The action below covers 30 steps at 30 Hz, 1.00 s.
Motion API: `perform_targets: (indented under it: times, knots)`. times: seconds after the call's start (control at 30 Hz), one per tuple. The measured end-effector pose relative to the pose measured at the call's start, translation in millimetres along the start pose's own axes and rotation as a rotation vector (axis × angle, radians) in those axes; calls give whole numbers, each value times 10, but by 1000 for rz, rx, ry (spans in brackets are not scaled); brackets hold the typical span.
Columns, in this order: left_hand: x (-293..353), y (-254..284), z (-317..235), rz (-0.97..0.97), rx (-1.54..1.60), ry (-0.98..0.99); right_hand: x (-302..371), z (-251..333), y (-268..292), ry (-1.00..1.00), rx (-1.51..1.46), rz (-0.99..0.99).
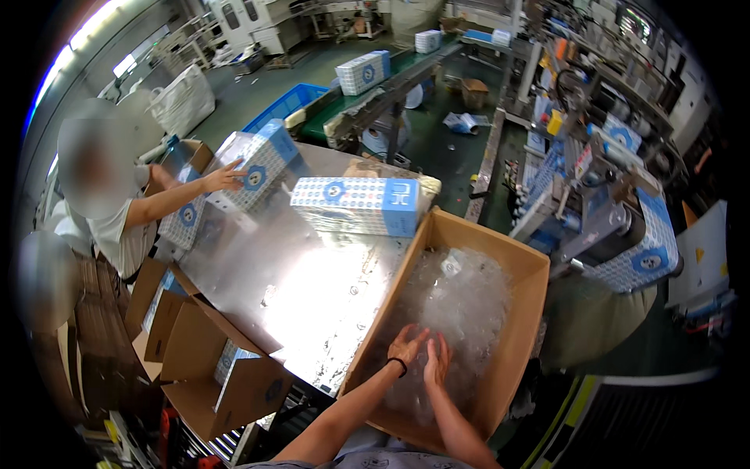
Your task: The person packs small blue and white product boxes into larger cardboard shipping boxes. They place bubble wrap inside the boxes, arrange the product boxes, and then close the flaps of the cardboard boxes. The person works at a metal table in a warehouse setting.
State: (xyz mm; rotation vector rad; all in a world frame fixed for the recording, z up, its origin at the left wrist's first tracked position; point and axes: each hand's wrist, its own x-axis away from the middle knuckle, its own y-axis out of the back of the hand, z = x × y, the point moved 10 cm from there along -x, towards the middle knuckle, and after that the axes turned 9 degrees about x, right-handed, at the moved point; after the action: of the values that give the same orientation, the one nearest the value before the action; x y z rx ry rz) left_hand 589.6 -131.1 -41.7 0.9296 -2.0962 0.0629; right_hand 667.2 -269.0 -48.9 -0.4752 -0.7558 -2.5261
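Both my hands reach into a large open cardboard box (pixel 533 301) filled with a loose heap of clear plastic pieces (pixel 461 301), too fine to tell their kind. My left hand (pixel 408 347), a dark band at its wrist, rests on the heap with its fingers apart. Beside it, my right hand (pixel 437 363) has its fingers stretched out, palm turned toward the left one. Nothing distinct shows in either hand. On the metal table (pixel 308 273) beyond the box lies a long blue-and-white patterned pack (pixel 351 205).
Across the table, another person's hand (pixel 225 178) touches a similar pack (pixel 266 168). Opened cartons (pixel 211 367) stand along the table's left side. A green conveyor (pixel 320 125) carries more packs at the back. Machinery with a roll of printed film (pixel 644 250) stands on the right.
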Motion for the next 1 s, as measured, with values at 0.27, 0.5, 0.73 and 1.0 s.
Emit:
perform_targets:
  times: [0.27,0.5,0.73,1.0]
  knots:
    - [-450,-165,315,232,222,12,-85,24,-224,-14,-272,-25]
    - [381,322,-1054,282,626,-299,620,1770,389,318,-391,-311]
    - [243,1424,-2010,345,675,-458,457,2873,-296,499,-564,-269]
    - [-1210,1740,-1694,196,595,-613,-741,2327,-1110,285,-98,-205]
